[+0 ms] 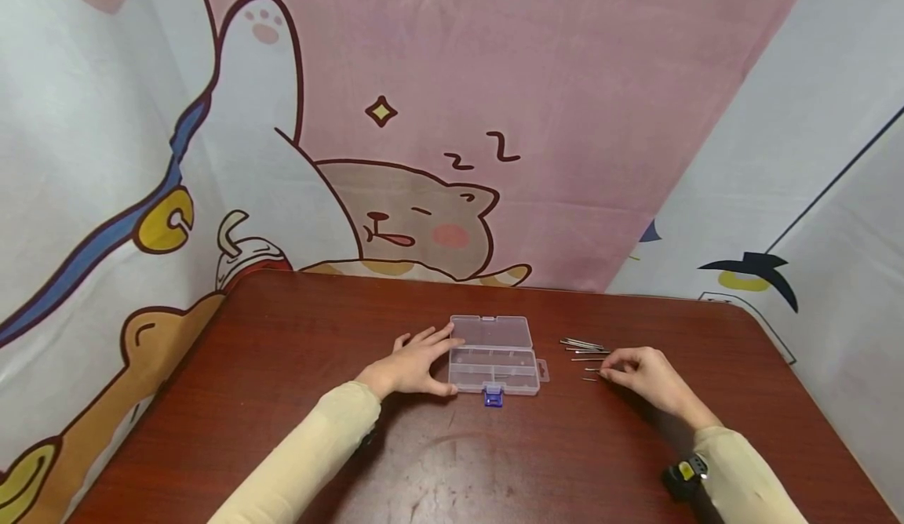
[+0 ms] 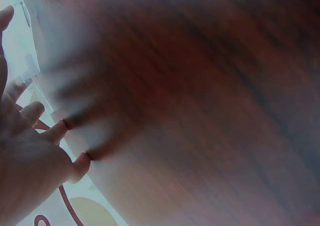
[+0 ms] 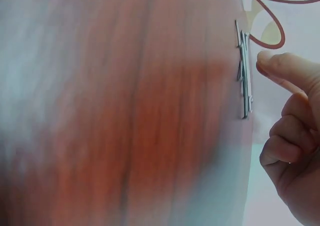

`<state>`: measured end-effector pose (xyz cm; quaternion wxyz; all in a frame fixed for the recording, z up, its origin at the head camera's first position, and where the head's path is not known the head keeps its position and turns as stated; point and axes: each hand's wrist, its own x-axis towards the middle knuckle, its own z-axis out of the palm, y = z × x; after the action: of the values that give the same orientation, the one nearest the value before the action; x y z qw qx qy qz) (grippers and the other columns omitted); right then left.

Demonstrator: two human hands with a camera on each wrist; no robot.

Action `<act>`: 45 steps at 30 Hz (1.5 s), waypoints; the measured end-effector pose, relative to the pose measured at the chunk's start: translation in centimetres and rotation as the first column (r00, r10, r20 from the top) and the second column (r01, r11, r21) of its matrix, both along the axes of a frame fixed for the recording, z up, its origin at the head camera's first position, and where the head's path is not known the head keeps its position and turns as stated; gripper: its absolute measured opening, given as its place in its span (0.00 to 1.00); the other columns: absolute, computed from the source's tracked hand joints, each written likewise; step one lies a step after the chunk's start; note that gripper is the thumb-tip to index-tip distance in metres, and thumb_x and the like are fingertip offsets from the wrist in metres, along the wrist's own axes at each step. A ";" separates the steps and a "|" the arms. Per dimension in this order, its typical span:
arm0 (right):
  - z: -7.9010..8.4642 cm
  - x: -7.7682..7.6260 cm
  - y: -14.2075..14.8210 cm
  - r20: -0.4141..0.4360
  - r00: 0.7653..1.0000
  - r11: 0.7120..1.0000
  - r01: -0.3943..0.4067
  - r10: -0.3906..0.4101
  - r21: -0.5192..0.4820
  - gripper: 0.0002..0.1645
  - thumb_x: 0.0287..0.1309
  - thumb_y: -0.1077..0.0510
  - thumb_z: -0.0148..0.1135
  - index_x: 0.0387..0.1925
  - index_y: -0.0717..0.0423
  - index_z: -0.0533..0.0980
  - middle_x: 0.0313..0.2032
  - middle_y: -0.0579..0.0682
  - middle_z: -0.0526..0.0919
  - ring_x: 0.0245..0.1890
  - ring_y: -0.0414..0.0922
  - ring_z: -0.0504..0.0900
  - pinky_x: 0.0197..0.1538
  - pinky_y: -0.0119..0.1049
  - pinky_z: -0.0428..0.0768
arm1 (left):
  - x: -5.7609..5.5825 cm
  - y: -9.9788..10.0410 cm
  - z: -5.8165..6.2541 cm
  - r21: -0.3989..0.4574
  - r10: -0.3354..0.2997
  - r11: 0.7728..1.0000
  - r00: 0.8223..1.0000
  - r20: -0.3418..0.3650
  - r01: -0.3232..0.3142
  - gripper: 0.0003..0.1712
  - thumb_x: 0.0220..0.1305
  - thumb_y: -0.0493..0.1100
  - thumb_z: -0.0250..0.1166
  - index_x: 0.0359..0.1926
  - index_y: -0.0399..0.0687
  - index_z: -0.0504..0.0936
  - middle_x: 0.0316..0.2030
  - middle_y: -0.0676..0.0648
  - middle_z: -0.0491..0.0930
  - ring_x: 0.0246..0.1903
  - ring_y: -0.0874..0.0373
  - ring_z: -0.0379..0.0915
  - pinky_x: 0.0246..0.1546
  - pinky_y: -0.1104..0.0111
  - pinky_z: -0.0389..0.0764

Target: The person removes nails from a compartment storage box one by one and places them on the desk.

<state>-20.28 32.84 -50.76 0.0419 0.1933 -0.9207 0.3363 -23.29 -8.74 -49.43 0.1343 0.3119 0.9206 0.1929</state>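
Note:
A clear plastic compartment box (image 1: 494,369) lies on the table with its lid (image 1: 490,332) raised at the back and a blue latch (image 1: 493,397) at the front. My left hand (image 1: 417,363), fingers spread, rests against the box's left side; it also shows in the left wrist view (image 2: 30,151). To the right of the box lie several thin metal nails (image 1: 582,345) of different lengths. Thumb and forefinger of my right hand (image 1: 646,375) come together beside a short nail (image 1: 592,369); I cannot tell whether they pinch it. In the right wrist view its other fingers are curled.
The brown wooden table (image 1: 452,461) reaches back to a cloth wall with cartoon animals (image 1: 424,218). A hanging tab (image 1: 542,370) sticks out from the box's right side. A dark device (image 1: 685,477) is strapped at the right wrist.

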 end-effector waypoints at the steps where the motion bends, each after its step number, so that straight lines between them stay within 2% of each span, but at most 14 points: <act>1: 0.0 0.0 -0.2 0.002 1.000 1.000 -0.001 0.001 -0.005 0.07 0.54 0.65 0.69 0.28 0.49 0.84 0.14 0.35 0.65 0.16 0.31 0.60 0.20 0.29 0.61 | 0.0 0.0 0.0 0.001 -0.001 1.000 1.000 0.001 0.001 0.46 0.53 0.62 0.69 0.71 0.60 0.63 0.75 0.49 0.46 0.71 0.42 0.45 0.60 0.38 0.48; 8: 0.2 0.0 -2.2 0.037 0.999 0.999 -0.011 0.012 -0.036 0.05 0.55 0.63 0.69 0.30 0.49 0.83 0.14 0.37 0.62 0.15 0.32 0.58 0.20 0.29 0.60 | 0.0 0.0 0.1 0.004 -0.005 1.000 1.000 0.003 0.005 0.46 0.53 0.62 0.69 0.71 0.59 0.63 0.75 0.48 0.47 0.71 0.42 0.45 0.61 0.37 0.47; 17: 0.3 -0.5 -5.6 0.017 0.999 0.995 -0.034 0.036 -0.094 0.07 0.54 0.64 0.70 0.29 0.48 0.82 0.13 0.35 0.60 0.15 0.31 0.59 0.21 0.28 0.61 | -0.1 0.1 0.2 0.001 -0.008 1.000 1.000 0.003 0.008 0.47 0.53 0.62 0.70 0.71 0.59 0.63 0.75 0.48 0.47 0.71 0.42 0.45 0.61 0.38 0.48; 27: 0.4 -0.5 -8.8 0.024 0.996 0.981 -0.081 0.087 -0.175 0.06 0.54 0.65 0.69 0.29 0.50 0.82 0.14 0.35 0.60 0.15 0.31 0.58 0.20 0.27 0.59 | -0.2 0.3 0.3 -0.007 -0.011 1.000 1.000 0.016 0.011 0.47 0.53 0.62 0.70 0.72 0.60 0.63 0.75 0.49 0.47 0.71 0.42 0.44 0.60 0.38 0.48; 30: 0.4 -0.6 -9.9 0.024 0.992 0.973 -0.116 0.123 -0.197 0.05 0.54 0.66 0.69 0.29 0.53 0.83 0.13 0.35 0.60 0.15 0.31 0.59 0.21 0.27 0.60 | -0.2 0.1 0.5 -0.013 -0.016 1.000 1.000 0.023 0.016 0.47 0.53 0.62 0.70 0.72 0.60 0.63 0.75 0.49 0.47 0.71 0.42 0.45 0.60 0.37 0.48; 39: 0.3 -0.5 -12.8 0.008 0.982 0.963 -0.185 0.190 -0.196 0.05 0.54 0.65 0.69 0.28 0.52 0.83 0.12 0.34 0.60 0.14 0.29 0.58 0.19 0.26 0.60 | -0.1 0.1 0.4 -0.008 -0.021 1.000 1.000 0.008 0.021 0.46 0.53 0.62 0.70 0.71 0.59 0.63 0.75 0.49 0.47 0.70 0.41 0.46 0.59 0.37 0.49; 45: 0.6 -0.8 -14.8 -0.016 0.974 0.965 -0.228 0.228 -0.133 0.04 0.54 0.62 0.69 0.28 0.49 0.82 0.13 0.33 0.61 0.14 0.29 0.58 0.19 0.26 0.60 | -0.1 0.0 0.1 -0.003 -0.011 1.000 1.000 -0.001 0.011 0.46 0.52 0.62 0.70 0.71 0.59 0.64 0.75 0.48 0.48 0.70 0.41 0.46 0.58 0.37 0.50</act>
<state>-21.13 18.01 -50.18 0.0161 0.2946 -0.8679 0.3997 -23.43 -8.74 -49.30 0.1350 0.3167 0.9193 0.1908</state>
